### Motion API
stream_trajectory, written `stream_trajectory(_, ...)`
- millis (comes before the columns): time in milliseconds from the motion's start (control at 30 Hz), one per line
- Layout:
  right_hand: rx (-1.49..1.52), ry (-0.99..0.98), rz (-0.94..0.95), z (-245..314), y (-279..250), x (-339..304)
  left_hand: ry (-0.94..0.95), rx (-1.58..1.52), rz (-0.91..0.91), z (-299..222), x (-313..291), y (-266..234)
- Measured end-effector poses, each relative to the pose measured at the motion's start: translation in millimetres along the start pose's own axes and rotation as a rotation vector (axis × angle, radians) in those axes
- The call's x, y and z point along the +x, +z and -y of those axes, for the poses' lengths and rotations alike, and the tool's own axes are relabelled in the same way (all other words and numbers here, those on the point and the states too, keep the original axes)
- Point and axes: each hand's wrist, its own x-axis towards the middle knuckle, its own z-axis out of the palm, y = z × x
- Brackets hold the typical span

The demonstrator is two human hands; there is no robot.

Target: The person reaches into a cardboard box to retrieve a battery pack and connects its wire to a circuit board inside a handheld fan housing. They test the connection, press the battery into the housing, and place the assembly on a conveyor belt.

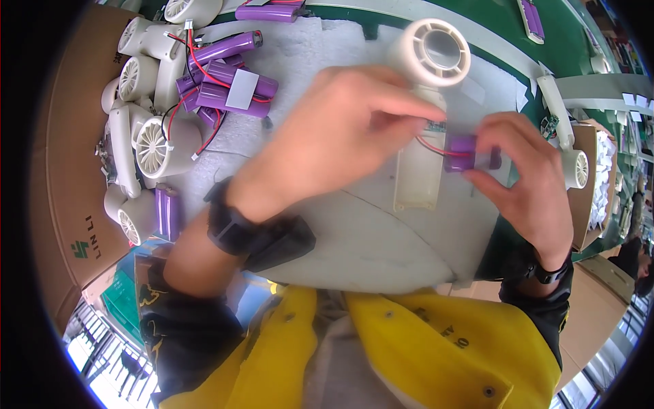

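Together, a person's bare hands work at a white fan [419, 180] lying on a pale worktop [381, 255], its round head pointing away from the wearer. The left hand [347, 129], slightly blurred, reaches across from the left with thumb and forefinger pinched at a small green board [437, 127] in the upper handle; what sits between those fingertips cannot be told. The right hand [528, 174] grasps a purple pack [460, 154] between thumb and fingers, just right of the handle, with a red wire [429, 146] running from it toward the board. At left, more purple packs [216, 51] with red and black leads lie beside piled white fans [163, 146], near a cardboard box [71, 184]. A yellow apron [453, 337] fills the foreground.
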Motion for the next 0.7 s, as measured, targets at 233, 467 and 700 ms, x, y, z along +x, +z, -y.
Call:
stream_trajectory(233, -0.180, -0.029, -0.090, 4.8, 2.3, -10.1, -0.039, -0.150, 0.048, 1.1, -0.6, -2.3)
stream_trajectory(467, -0.327, -0.116, -0.144, 9.0, 12.8, -12.5, -0.170, -0.165, 0.008, -5.4, -2.2, 4.6)
stream_trajectory(700, -0.262, -0.105, -0.144, 0.9, 7.5, -8.5, -0.165, -0.154, -0.006, -4.6, -3.3, 6.9)
